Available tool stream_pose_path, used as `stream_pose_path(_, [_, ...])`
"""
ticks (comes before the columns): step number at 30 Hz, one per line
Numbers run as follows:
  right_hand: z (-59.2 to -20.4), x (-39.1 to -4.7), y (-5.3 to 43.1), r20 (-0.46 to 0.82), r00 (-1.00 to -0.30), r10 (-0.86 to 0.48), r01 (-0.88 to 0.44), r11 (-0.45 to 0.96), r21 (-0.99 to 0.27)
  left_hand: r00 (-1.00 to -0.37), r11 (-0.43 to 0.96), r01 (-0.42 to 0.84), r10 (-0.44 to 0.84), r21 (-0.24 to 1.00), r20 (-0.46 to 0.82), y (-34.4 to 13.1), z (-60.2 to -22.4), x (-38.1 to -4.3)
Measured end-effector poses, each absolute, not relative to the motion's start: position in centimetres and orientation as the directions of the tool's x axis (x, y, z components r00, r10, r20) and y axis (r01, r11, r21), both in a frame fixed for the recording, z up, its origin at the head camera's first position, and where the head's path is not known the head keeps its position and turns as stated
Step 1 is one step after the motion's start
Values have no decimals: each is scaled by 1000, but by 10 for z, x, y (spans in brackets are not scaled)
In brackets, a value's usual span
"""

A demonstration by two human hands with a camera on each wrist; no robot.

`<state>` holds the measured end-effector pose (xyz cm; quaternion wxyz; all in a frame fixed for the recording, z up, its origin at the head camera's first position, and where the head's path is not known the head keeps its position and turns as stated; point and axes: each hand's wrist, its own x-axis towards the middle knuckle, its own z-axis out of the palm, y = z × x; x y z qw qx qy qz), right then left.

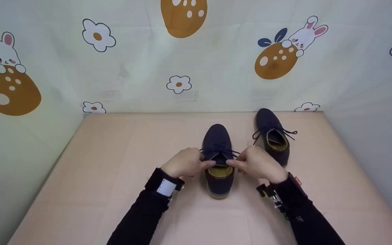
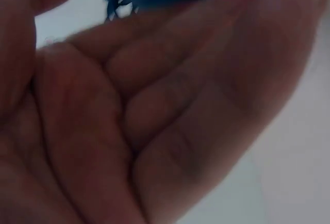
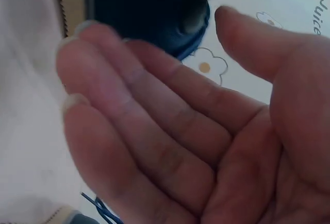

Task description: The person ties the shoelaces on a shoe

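A dark navy lace-up shoe (image 1: 217, 136) points away from me, its laces tied in a bow and a yellowish insole (image 1: 220, 171) visible. My left hand (image 1: 184, 163) is at its left side, the thumb reaching over the collar edge near the laces. Opposite it, my right hand (image 1: 259, 163) has its thumb at the right collar edge. In the right wrist view, the fingers (image 3: 170, 116) curve gently and the thumb stands apart, with dark blue shoe material (image 3: 149, 7) behind. The left wrist view shows loosely bent fingers (image 2: 175, 90); their tips and exact contact are unclear.
The matching shoe (image 1: 267, 119), also laced, stands to the right and farther back, near the wall. A pale pinkish tabletop (image 1: 114, 153) lies beneath both shoes. Around it hangs a light curtain (image 1: 141, 58) printed with rabbits, flowers and orange shapes.
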<state>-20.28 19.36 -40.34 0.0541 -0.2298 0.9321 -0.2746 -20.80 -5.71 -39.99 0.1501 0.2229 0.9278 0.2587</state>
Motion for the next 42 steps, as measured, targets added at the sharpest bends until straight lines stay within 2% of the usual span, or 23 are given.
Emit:
stream_pose_path(3, [-408, -203, 191, 2, -877, -481, -388, 705, -594, -884, 761, 246, 430, 601, -183, -51, -405, -209])
stream_pose_path(7, [-410, -202, 185, -33, -896, -443, -319, 693, -646, -912, 730, 161, 368, 664, -182, -45, -407, -209])
stream_pose_path(14, [-417, -207, 169, 46, -950, -310, -257, 688, -678, -956, 738, 208, 293, 642, -27, -40, -413, -214])
stream_pose_path(21, [-422, -224, 151, 100, -966, -238, -235, 651, -722, -977, 735, 199, 200, 648, 74, -52, -410, -230])
stream_pose_path(30, [-424, -258, 138, 67, -966, -250, -216, 637, -740, -992, 717, 110, 120, 688, 34, -59, -415, -258])
stream_pose_path(42, [-434, -278, 138, 19, -966, -258, -179, 615, -767, -991, 705, 134, 118, 697, 71, -61, -426, -269])
